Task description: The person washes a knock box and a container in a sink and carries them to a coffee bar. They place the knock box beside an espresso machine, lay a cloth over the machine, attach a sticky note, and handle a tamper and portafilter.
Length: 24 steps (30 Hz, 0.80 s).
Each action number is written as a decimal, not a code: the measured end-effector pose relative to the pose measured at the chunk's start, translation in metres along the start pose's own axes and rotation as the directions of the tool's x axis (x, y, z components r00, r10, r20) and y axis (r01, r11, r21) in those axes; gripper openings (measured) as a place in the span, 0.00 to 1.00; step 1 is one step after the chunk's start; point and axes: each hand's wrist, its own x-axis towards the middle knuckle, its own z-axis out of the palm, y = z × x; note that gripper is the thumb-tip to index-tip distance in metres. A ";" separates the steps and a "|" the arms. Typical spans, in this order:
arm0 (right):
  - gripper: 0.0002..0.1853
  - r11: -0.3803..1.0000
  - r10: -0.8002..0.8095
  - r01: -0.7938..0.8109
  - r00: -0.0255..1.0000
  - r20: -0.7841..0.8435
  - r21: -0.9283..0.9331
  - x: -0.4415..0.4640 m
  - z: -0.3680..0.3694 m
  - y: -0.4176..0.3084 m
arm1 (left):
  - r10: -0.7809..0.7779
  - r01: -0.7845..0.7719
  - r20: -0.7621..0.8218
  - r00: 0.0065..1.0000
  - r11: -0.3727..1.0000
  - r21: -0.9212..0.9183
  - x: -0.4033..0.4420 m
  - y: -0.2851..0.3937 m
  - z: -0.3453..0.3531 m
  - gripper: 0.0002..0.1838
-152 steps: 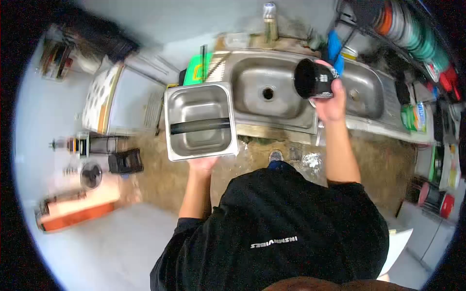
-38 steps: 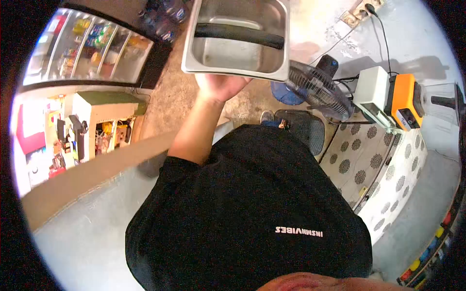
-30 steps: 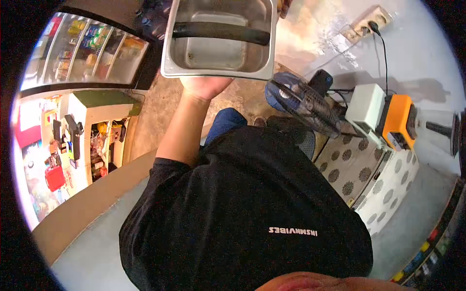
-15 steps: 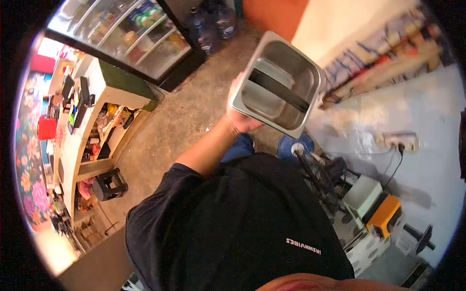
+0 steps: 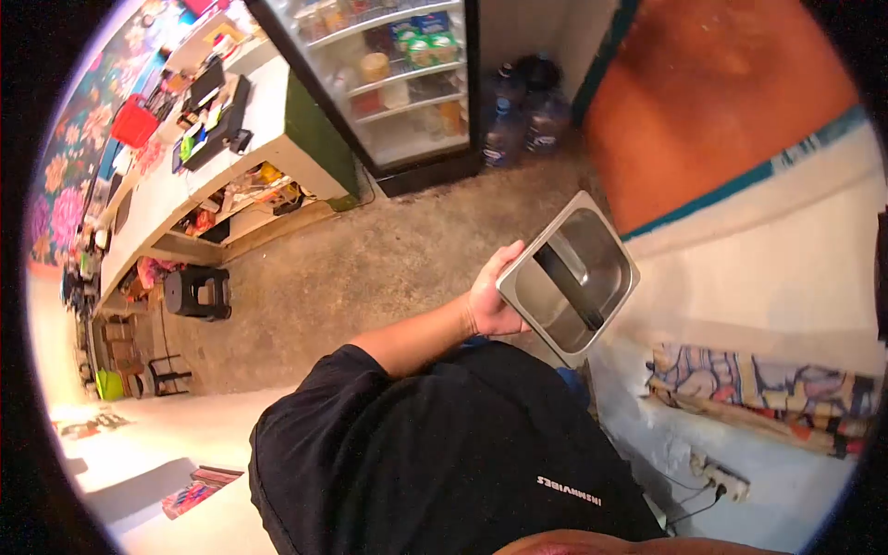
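With our left hand (image 5: 497, 301) we hold a metal pan (image 5: 597, 264), spanned inside by a black bar (image 5: 568, 287), well out in front of the fridge (image 5: 430, 178) and toward its right. Our right hand is out of view, so we cannot tell its state. We see bottles (image 5: 502, 134) just right of the fridge and a white tabletop (image 5: 265, 104) to its left.

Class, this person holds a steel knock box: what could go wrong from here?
Slip: only the left hand is seen gripping the steel knock box, at one side, so it might tip.
Stumble: the black stool on the floor to the left might catch a foot if they veer there.
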 end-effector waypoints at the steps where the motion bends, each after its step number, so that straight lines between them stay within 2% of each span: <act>1: 0.57 1.000 -0.026 0.026 1.000 0.006 -0.010 0.008 0.001 -0.020 | 0.032 -0.032 0.018 0.999 0.999 -0.009 -0.007 0.009 -0.001 0.43; 5: 0.56 0.992 -0.107 0.112 0.992 0.064 -0.066 0.033 0.009 -0.081 | 0.130 -0.123 0.042 0.991 0.983 -0.136 -0.033 0.036 -0.017 0.42; 9: 0.56 0.980 -0.109 0.129 0.985 0.133 -0.154 0.054 0.018 -0.101 | 0.251 -0.252 -0.029 0.968 0.950 -0.183 -0.064 0.062 -0.022 0.42; 12: 0.55 0.965 -0.060 0.102 0.982 0.179 -0.241 0.070 0.023 -0.101 | 0.344 -0.340 -0.014 0.939 0.919 -0.200 -0.086 0.086 -0.043 0.41; 13: 0.55 0.958 -0.037 0.091 0.980 0.196 -0.271 0.076 0.024 -0.101 | 0.405 -0.419 -0.110 0.908 0.892 -0.173 -0.091 0.093 -0.039 0.40; 16: 0.55 0.927 0.045 0.051 0.969 0.245 -0.373 0.095 0.026 -0.098 | 0.477 -0.510 -0.186 0.859 0.833 -0.217 -0.102 0.126 -0.042 0.40; 17: 0.55 0.914 0.075 0.038 0.963 0.260 -0.405 0.100 0.025 -0.099 | 0.513 -0.533 -0.145 0.846 0.816 -0.223 -0.106 0.137 -0.043 0.40; 19: 0.54 0.883 0.129 0.026 0.947 0.294 -0.470 0.113 0.023 -0.103 | 0.573 -0.595 -0.161 0.804 0.777 -0.206 -0.106 0.154 -0.044 0.41; 21: 0.54 0.849 0.168 0.035 0.928 0.332 -0.528 0.129 0.020 -0.120 | 0.639 -0.654 -0.140 0.756 0.741 -0.151 -0.110 0.178 -0.035 0.42; 24: 0.54 0.791 0.202 0.085 0.899 0.389 -0.606 0.155 0.020 -0.161 | 0.693 -0.724 -0.218 0.688 0.678 -0.128 -0.118 0.207 -0.037 0.43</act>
